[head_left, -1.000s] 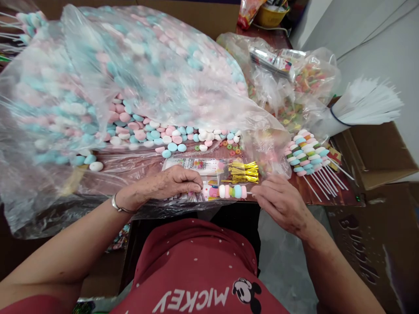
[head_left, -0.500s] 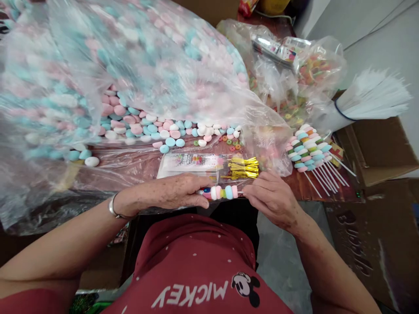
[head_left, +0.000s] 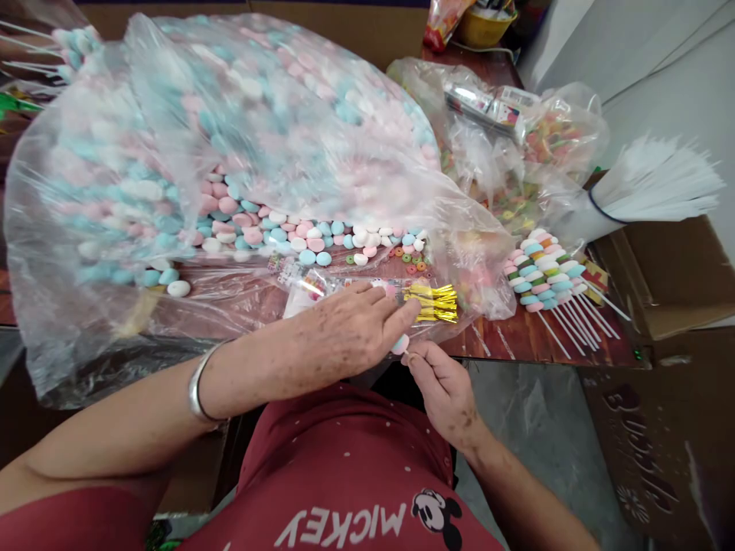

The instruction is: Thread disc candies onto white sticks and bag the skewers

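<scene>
My right hand (head_left: 445, 390) pinches the white stick of a candy skewer (head_left: 400, 344), near its lower end. Only the pink and pale blue end pieces of that skewer show; my left hand (head_left: 347, 329) covers the rest. The left hand lies palm down over the skewer and the printed clear wrappers (head_left: 313, 287), its thumb pointing toward the gold twist ties (head_left: 436, 303). Whether its fingers grip anything is hidden. Loose pink, blue and white candies (head_left: 315, 245) spill from the big clear bag (head_left: 258, 138) just beyond.
Finished skewers (head_left: 545, 272) lie stacked on the right of the table, beside a bundle of white sticks (head_left: 654, 184). Bags of ring candies (head_left: 554, 126) stand at the back right. Cardboard boxes (head_left: 671, 275) are at the far right. More skewers (head_left: 74, 50) show at the upper left.
My left hand has moved right and over the skewer, covering most of it and part of the wrappers. My right hand has shifted down and left. The view has shifted slightly.
</scene>
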Demonstrator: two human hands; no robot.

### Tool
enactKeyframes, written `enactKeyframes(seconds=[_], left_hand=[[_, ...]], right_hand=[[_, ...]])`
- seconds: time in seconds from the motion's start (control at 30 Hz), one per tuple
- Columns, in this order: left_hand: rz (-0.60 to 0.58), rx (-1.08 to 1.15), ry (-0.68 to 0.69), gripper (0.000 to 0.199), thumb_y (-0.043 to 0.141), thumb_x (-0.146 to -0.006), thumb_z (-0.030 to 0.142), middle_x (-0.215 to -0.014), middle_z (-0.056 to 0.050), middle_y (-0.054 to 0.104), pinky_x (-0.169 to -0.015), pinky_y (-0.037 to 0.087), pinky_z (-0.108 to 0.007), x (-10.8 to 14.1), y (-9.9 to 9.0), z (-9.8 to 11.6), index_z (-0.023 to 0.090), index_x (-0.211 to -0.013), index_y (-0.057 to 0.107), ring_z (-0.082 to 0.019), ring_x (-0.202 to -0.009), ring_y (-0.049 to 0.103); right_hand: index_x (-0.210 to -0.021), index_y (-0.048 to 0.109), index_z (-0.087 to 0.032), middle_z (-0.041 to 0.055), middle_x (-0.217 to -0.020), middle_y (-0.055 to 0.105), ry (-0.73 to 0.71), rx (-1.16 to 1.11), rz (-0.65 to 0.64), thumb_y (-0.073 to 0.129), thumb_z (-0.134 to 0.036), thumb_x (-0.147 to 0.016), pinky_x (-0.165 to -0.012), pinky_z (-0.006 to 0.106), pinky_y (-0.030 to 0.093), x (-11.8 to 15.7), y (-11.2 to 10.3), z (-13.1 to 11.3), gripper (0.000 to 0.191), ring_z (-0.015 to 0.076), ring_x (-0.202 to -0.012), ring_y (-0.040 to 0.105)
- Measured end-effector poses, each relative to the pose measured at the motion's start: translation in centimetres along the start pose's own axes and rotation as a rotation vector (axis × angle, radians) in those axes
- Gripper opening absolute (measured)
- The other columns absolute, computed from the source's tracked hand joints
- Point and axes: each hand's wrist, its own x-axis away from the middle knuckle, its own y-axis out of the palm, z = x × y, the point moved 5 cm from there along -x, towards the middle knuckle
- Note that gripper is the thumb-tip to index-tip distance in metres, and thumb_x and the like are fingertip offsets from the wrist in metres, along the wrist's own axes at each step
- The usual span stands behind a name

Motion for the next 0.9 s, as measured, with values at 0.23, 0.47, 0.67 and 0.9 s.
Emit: enactKeyframes(seconds=[0.23,0.47,0.67,0.9], left_hand=[[0.63,0.416,-0.047,0.014,0.062,-0.089,0.019,-0.093,-0.007,0.074,-0.083,0.057,-0.037,3.6,-1.5,2.8,0.022,-0.102,0.064,-0.023,-0.095,0.069],[1.247,1.362,-0.893,0.046,0.082,-0.068,0.055,-0.093,-0.007,0.072,-0.074,0.057,-0.028,8.1,2.7,-3.3,0.02,-0.096,0.07,-0.019,-0.086,0.068],[1.23,1.675,-0.982,0.05,0.091,-0.057,0.046,-0.083,-0.003,0.073,-0.067,0.058,-0.027,4.9,2.9,-4.9,0.018,-0.09,0.068,-0.016,-0.072,0.07],[1.146,1.863,-1.047,0.035,0.086,-0.065,0.037,-0.06,0.003,0.061,-0.042,0.042,-0.018,3.0,5.4,-5.3,0.014,-0.074,0.06,-0.007,-0.044,0.053]], right_hand=[[-0.084,0.063,-0.02,-0.0013,-0.069,0.055,0.002,-0.214,0.097,0.05,-0.042,-0.095,-0.06,0.024,0.04,-0.1,0.9,1.0,0.028,0.0121,-0.063,0.047],[-0.079,0.063,-0.019,-0.0048,-0.06,0.041,0.053,-0.294,0.031,0.053,-0.044,-0.093,-0.049,0.023,0.026,-0.8,1.8,1.4,0.03,0.0086,-0.053,0.031],[-0.082,0.058,-0.019,-0.0073,-0.054,0.04,0.207,-0.391,-0.193,0.05,-0.045,-0.092,-0.044,0.021,0.024,-0.8,4.3,0.8,0.029,0.0073,-0.046,0.03],[-0.078,0.056,-0.02,-0.0049,-0.056,0.053,-0.064,0.064,-0.168,0.046,-0.029,-0.094,-0.051,0.02,0.036,-0.9,4.7,-0.4,0.021,0.0073,-0.047,0.044]])
